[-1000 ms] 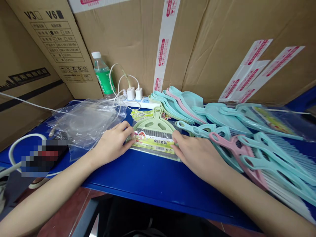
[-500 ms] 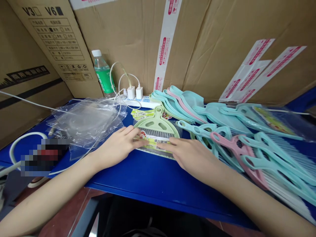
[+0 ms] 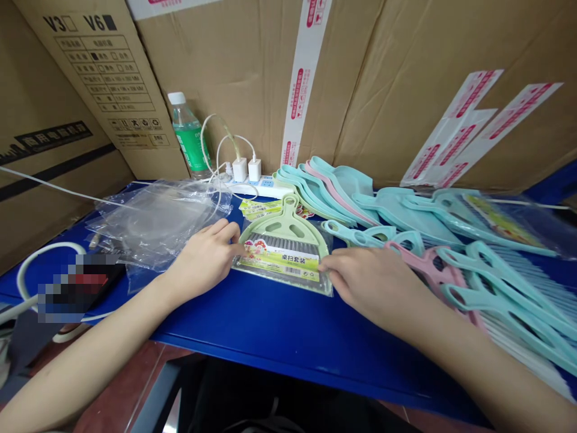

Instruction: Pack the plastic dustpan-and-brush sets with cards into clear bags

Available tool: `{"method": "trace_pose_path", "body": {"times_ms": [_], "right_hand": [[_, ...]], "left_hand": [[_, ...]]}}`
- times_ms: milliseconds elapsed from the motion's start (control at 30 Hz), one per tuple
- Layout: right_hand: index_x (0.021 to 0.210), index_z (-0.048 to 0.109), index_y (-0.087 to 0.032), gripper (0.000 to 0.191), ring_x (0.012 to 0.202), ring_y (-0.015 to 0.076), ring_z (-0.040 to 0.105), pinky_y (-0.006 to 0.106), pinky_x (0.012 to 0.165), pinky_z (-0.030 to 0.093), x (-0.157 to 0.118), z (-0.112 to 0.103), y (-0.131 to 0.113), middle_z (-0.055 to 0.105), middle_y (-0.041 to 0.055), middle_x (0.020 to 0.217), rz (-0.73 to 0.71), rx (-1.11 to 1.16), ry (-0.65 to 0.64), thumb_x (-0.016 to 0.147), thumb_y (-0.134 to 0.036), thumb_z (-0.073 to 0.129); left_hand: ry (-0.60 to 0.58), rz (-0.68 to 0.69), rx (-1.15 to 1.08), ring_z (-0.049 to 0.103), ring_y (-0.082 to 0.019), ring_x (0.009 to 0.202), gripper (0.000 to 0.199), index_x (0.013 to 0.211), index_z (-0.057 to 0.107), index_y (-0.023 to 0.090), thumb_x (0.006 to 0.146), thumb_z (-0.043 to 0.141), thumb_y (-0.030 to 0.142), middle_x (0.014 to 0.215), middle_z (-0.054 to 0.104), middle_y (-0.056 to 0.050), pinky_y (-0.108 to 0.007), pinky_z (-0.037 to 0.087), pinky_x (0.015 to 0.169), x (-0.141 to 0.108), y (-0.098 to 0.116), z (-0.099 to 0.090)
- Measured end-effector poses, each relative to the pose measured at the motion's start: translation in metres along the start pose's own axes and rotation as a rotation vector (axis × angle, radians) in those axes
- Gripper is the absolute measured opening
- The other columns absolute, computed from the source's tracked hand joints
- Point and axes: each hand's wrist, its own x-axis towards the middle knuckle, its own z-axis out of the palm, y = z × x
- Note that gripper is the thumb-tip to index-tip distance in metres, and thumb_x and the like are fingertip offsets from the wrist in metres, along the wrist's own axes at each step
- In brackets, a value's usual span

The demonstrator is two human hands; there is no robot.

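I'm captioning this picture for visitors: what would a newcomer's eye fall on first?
Probably the light green dustpan set with its yellow label, lying between the left hand and right hand on the blue table. Next, likely the spread of mostly turquoise dustpans and brushes on the right. A green-labelled bottle stands at the back left.

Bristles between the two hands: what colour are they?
Grey bristles, seen best in the head view.

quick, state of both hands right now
Left hand: curled at the left edge of the bagged green dustpan-and-brush set; firm grip can't be told.
Right hand: partly curled at its right edge; firm grip can't be told.
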Motion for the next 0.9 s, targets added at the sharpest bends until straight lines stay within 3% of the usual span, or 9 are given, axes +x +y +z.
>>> {"method": "trace_pose_path", "body": {"times_ms": [400,600,900], "right_hand": [[0.079,0.066,-0.02,0.024,0.068,0.0203,0.067,0.031,0.052,0.021,0.0013,-0.0051,-0.0027,0.072,0.0032,0.073,0.022,-0.032,-0.078,0.086,-0.009,0.046],[0.079,0.062,-0.019,0.019,0.059,0.0179,0.062,0.03,0.051,0.021,0.0016,-0.0019,-0.0029,0.066,0.0021,0.065,0.007,-0.022,-0.044,0.085,-0.009,0.047],[0.086,0.06,-0.019,0.017,0.065,0.0198,0.066,0.029,0.051,0.021,0.0003,-0.0017,-0.0041,0.069,0.0029,0.07,0.018,-0.022,-0.067,0.09,-0.011,0.046]], "left_hand": [[-0.051,-0.058,-0.064,0.053,-0.019,0.08,0.034,0.088,0.071,0.02,0.09,0.038,0.013,0.088,0.061,-0.007,-0.032,0.052,0.07,0.0009,-0.0017,-0.0006],[-0.075,-0.076,-0.044,0.055,-0.02,0.082,0.034,0.091,0.069,0.018,0.095,0.034,0.019,0.089,0.063,-0.008,-0.032,0.052,0.069,0.001,-0.0004,-0.0007],[-0.085,-0.066,-0.034,0.059,-0.022,0.085,0.034,0.095,0.066,0.017,0.099,0.034,0.028,0.087,0.064,-0.007,-0.034,0.051,0.071,0.0004,-0.0011,0.0044]]}}
